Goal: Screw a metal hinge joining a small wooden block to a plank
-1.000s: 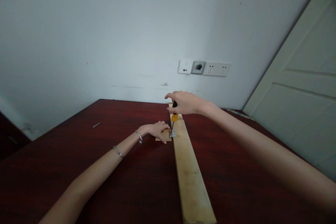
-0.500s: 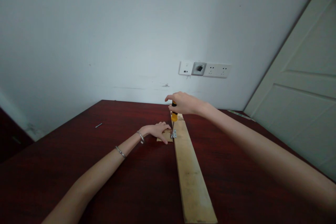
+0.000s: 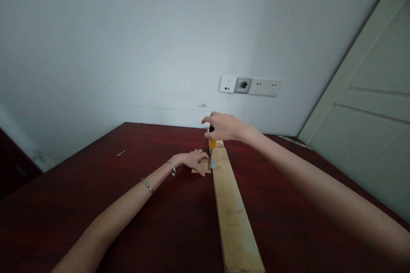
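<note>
My right hand (image 3: 224,126) is closed round the yellow and black handle of a screwdriver (image 3: 212,142). Its shaft points down to a small metal hinge (image 3: 212,164), where the tip is too small to make out. The hinge lies across the seam between a long wooden board (image 3: 235,209) and a short piece of wood (image 3: 201,166) on its left. Flat on that short piece rests my left hand (image 3: 192,160), fingers and thumb spread, partly covering it.
The dark red table (image 3: 153,230) stands against a white wall with several sockets (image 3: 256,86). A thin metal rod or bit (image 3: 121,152) lies on the left of the table. At the right is a pale panelled door (image 3: 368,94), with a narrow strip (image 3: 294,141) by the table's far corner.
</note>
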`<state>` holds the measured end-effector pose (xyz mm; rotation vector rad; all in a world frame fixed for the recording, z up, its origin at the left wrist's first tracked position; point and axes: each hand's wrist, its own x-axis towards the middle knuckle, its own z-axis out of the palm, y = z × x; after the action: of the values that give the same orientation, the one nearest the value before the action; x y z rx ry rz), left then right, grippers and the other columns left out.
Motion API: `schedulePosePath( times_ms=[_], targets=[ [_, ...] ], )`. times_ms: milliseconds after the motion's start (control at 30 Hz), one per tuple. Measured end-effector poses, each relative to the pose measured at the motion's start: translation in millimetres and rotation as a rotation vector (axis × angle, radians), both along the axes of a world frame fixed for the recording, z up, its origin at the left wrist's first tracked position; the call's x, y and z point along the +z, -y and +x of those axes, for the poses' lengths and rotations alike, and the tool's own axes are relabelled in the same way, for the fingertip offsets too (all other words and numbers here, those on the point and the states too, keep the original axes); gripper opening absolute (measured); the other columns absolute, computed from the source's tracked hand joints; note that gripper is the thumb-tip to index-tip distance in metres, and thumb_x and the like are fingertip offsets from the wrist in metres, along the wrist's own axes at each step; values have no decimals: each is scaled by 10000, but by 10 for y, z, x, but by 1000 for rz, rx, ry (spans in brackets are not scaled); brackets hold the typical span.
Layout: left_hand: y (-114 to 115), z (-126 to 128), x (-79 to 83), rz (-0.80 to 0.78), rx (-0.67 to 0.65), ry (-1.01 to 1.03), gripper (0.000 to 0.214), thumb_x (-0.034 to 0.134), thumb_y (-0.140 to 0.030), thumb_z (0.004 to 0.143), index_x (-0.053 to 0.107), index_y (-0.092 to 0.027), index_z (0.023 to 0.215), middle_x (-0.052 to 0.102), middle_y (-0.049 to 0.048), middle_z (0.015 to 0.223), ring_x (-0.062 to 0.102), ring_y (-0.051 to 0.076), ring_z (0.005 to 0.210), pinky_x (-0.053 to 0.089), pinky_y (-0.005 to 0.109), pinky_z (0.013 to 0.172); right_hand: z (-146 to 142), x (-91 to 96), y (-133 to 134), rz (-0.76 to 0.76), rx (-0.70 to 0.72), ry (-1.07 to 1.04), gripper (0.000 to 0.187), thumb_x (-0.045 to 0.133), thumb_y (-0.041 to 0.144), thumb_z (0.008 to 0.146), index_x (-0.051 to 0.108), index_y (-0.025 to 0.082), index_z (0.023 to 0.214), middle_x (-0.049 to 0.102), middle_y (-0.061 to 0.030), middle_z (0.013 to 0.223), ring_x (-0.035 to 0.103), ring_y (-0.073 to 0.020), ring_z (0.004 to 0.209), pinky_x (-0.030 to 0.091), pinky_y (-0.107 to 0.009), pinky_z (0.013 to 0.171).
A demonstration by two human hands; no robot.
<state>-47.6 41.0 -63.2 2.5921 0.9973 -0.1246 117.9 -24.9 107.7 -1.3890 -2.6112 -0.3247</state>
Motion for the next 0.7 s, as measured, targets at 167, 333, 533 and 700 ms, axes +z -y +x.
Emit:
schedulePosePath(
  times_ms=[167,333,533,700],
  targets=[
    [-34,-12,-33,1,-7,10,758,668,-616,589,437,-247,1209,424,61,1138,408,273,1052,362,363,886,-5,-33,7,-1,-7,-52,395,473,351,792,617,209,1131,667,-113,1016,615,-256,908,428,-329,703],
    [-48,-27,-60,-3,2,16,772,671,-621,584,425,-260,1221,421,58,1155,404,278,1070,357,376,898,-19,-57,45,39,-70,-66,500,536,445,742,578,224,1190,634,-127,1099,613,-279,897,428,-344,682],
    [-47,-26,-54,-9,-7,27,757,674,-621,584,443,-254,1205,426,63,1145,406,288,1073,347,391,907,-41,-99,55,56,-63,-112,391,468,348,798,600,222,1144,651,-120,1056,615,-261,892,419,-332,679],
    [-28,-13,-30,-2,-6,10,749,666,-623,598,439,-259,1211,423,60,1141,406,281,1074,347,381,908,-41,-135,61,77,-67,-143,491,507,365,767,526,238,1241,600,-120,1135,613,-255,865,411,-326,667]
  ],
)
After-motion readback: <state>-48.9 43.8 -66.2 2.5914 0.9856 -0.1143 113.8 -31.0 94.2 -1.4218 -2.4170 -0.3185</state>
